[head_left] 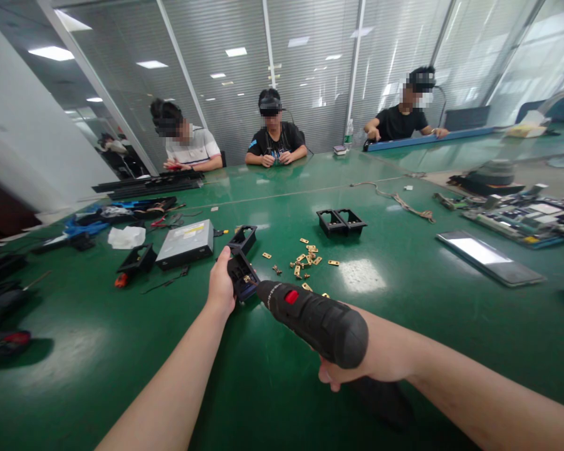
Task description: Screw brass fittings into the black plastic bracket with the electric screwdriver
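My left hand (222, 281) is closed around the near edge of a black plastic housing (241, 272), keeping it tilted above the green table. In my right hand (341, 366) is a black cordless drill (317, 319) with a red switch on top; most of my fingers are hidden behind its body. The drill's front end points left into the housing, close to a small brass piece inside. Whether the bit touches a screw there is too small to tell. Several brass plates and screws (305, 260) lie loose just beyond the drill. Another black housing (242, 238) adjoins the held one.
A pair of black housings (341, 222) stands further back. Left are a silver disc drive (187, 243), a single housing (136, 260) and tools (4, 341). A phone (489, 257), circuit boards (526, 216) and a cord (399, 202) lie right. Three people sit across the table.
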The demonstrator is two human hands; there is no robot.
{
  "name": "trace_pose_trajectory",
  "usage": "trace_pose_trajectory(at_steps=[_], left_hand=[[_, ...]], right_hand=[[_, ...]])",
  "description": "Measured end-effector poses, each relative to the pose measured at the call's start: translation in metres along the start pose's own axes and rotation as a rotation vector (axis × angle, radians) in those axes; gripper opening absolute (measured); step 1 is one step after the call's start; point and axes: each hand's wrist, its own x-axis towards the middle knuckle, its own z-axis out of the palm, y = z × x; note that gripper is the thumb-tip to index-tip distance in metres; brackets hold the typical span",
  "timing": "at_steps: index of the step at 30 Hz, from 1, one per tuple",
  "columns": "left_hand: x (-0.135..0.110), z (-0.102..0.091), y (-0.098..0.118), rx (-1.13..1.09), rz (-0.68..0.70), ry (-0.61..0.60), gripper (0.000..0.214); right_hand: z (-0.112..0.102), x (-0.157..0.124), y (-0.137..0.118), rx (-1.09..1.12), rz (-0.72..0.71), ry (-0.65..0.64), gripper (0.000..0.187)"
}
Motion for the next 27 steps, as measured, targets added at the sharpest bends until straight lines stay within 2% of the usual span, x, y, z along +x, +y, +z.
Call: trace_pose_trajectory(at_steps=[10,16,21,27], left_hand=[[-0.004,0.003,0.003,0.008,0.005,0.003,0.035],[-0.006,0.004,0.004,-0.001,0.0,0.019,0.035],[-0.004,0.003,0.003,0.002,0.005,0.001,0.034],[-0.004,0.003,0.002,0.0,0.001,0.012,0.036]], right_hand=[[-0.002,0.003,0.008,0.025,0.005,-0.009,0.05],[-0.002,0.005,0.014,0.023,-0.004,0.0,0.042],[-0.002,0.006,0.017,0.018,-0.054,-0.01,0.045],[-0.002,0.005,0.01,0.031,-0.003,-0.011,0.054]])
